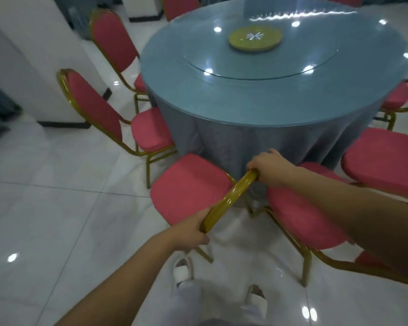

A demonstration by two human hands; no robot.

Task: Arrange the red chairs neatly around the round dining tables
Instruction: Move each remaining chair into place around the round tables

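Note:
A red chair [191,187] with a gold frame stands right in front of me, its seat facing the round dining table [245,95], which wears a blue cloth. My left hand [193,229] grips the near end of the chair's gold top rail [231,198]. My right hand [271,168] grips the far end of the same rail. A second red chair [302,217] stands close beside it on the right, partly under my right forearm.
More red chairs ring the table: two on the left [149,132] [113,41], two on the right [384,161] [396,95]. A glass turntable [259,62] with a yellow disc lies on the tabletop. A white pillar [33,67] stands at left. My feet are below on glossy white tiles.

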